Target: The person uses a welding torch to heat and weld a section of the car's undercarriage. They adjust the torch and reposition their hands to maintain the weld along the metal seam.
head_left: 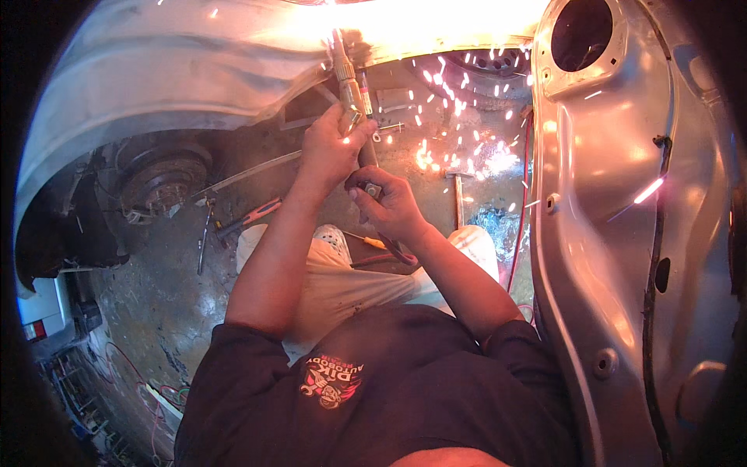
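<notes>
Both of my hands are wrapped round a welding torch with a brass-coloured nozzle. My left hand grips it nearer the nozzle. Lower down, my right hand is closed round its rear part, and a thick cable runs from there toward my legs. The torch tip points up at the edge of a pale car body panel. White glare hides the exact spot where tip and metal meet. Bright sparks fall to the right of the torch and scatter over the floor.
A silver body panel with a round hole rises close on my right. On the floor lie a hammer, a red-handled tool, a ratchet-like tool and a yellow-handled screwdriver. A wheel stands under the left panel.
</notes>
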The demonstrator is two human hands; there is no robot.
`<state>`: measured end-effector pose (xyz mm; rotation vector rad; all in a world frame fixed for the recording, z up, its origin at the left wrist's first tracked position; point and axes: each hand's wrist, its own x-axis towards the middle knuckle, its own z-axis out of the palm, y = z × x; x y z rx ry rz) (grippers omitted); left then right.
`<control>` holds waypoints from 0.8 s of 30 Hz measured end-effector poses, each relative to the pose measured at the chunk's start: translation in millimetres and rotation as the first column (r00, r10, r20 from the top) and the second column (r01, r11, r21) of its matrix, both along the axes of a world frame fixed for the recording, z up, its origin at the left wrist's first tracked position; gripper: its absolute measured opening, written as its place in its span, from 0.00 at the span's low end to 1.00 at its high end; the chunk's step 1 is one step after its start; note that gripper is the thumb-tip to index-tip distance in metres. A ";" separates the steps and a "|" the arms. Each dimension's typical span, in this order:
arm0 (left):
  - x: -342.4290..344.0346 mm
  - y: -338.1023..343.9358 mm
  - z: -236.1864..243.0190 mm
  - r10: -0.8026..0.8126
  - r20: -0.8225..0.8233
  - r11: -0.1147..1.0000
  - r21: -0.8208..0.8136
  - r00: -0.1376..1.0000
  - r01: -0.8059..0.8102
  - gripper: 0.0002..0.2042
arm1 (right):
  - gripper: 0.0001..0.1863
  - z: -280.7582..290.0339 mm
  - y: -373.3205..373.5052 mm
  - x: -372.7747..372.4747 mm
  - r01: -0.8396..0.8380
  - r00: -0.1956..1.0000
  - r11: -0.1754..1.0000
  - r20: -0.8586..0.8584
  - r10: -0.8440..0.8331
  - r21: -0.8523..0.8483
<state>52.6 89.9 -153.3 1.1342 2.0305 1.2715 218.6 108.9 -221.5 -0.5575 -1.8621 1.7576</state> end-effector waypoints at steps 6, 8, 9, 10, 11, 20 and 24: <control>-3.2 3.1 -11.7 -0.058 0.201 0.992 0.124 0.978 0.033 0.16 | 0.08 7.9 1.6 -2.1 0.079 0.997 0.965 -0.024 -0.076 0.252; -3.6 2.3 -11.4 -0.079 0.257 0.983 0.180 0.963 0.033 0.17 | 0.08 17.4 -2.4 -1.7 0.091 0.995 0.975 0.012 -0.095 0.202; -4.0 1.4 -10.6 -0.106 0.312 0.978 0.205 0.944 0.042 0.17 | 0.08 23.8 -4.4 -0.3 0.079 0.995 0.989 0.051 -0.086 0.126; -3.1 0.7 -4.7 -0.135 0.365 0.971 0.232 0.921 0.050 0.17 | 0.08 34.4 -5.1 1.4 0.070 0.993 0.996 0.090 -0.074 0.052; -2.0 -0.3 1.5 -0.165 0.416 0.964 0.260 0.894 0.057 0.17 | 0.08 45.4 -5.7 2.2 0.068 0.991 0.997 0.110 -0.070 0.018; -1.3 -5.5 22.7 -0.175 0.577 0.955 0.298 0.798 -0.007 0.20 | 0.11 106.5 -13.5 3.0 0.099 0.966 0.995 0.239 -0.098 0.010; 4.9 -7.9 40.1 -0.139 0.611 0.949 0.307 0.780 -0.072 0.19 | 0.08 131.2 -12.9 -1.0 0.063 0.958 0.996 0.275 -0.078 0.064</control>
